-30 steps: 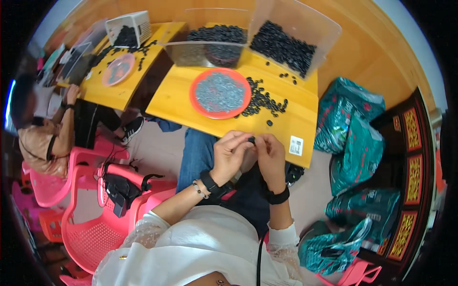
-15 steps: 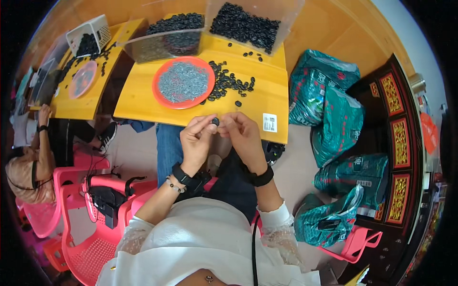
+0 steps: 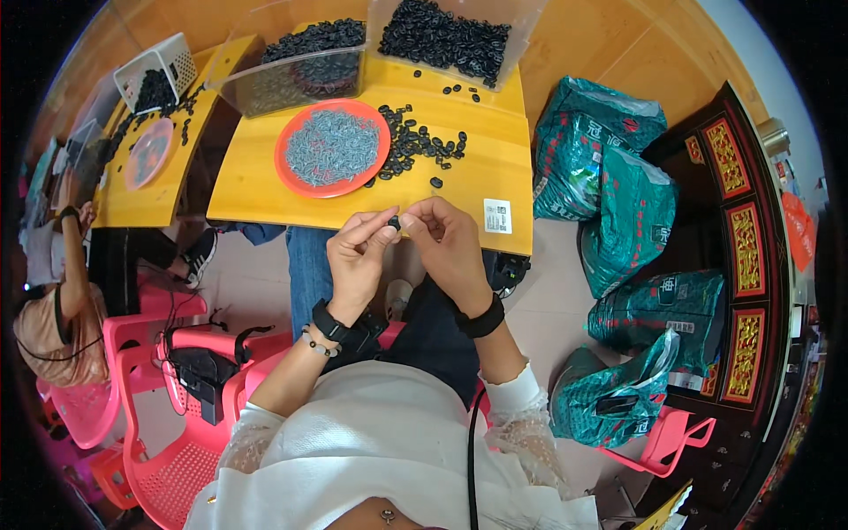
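Note:
Over the near edge of the yellow table (image 3: 477,168), both my hands are close together at a small black oval plastic piece (image 3: 394,223). My left hand (image 3: 355,265) pinches the piece between thumb and fingertips. Just right of it, my right hand (image 3: 455,256) has its thumb and forefinger pressed together, touching or almost touching the piece. Whatever those fingertips hold, if anything, is too small to make out. Beyond my hands lies an orange-red plate (image 3: 329,193) heaped with small grey metal screws (image 3: 331,147). Loose black oval pieces (image 3: 411,143) are scattered to its right.
Two clear plastic bins (image 3: 305,95) (image 3: 528,35) of black pieces stand at the back. Green bags (image 3: 623,221) sit on the floor to the right. Pink chairs (image 3: 181,459) and a second yellow table (image 3: 146,201), with a person (image 3: 66,331) beside it, are at left.
My right fingertips have come in closer to the black piece, which my left hand still pinches and has tilted slightly. The whole view has shifted a little.

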Demonstrator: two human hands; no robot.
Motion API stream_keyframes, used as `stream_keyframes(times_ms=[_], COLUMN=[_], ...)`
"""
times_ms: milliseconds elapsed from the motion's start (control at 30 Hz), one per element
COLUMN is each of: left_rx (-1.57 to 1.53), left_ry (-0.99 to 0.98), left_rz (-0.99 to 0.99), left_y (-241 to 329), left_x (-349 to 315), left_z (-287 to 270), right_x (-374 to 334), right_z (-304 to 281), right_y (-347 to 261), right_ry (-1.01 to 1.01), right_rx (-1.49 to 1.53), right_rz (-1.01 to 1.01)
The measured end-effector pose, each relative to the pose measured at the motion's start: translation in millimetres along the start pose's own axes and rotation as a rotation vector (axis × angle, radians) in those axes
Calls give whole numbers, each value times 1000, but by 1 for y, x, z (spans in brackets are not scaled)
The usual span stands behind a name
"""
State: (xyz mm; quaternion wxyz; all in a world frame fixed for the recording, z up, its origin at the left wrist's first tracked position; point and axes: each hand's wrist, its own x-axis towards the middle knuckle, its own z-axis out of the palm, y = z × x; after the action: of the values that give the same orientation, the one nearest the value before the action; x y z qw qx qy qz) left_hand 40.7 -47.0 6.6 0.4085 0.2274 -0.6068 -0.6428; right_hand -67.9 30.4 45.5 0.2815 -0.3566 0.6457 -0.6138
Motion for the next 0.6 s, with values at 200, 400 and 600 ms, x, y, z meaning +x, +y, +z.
stream_keyframes(times_ms=[200,400,600], left_rx=[-52,-167,-212], left_ry=[-2,31,62], left_rz=[-69,-209,-211], left_y=[2,6,4], left_x=[-2,-3,-3], left_z=[-2,-1,-1], right_x=[-3,-4,-9], right_z=[7,3,3], right_y=[0,23,4], right_ry=[41,59,55], right_rx=[-160,-208,-43], right_rz=[-93,-115,-17])
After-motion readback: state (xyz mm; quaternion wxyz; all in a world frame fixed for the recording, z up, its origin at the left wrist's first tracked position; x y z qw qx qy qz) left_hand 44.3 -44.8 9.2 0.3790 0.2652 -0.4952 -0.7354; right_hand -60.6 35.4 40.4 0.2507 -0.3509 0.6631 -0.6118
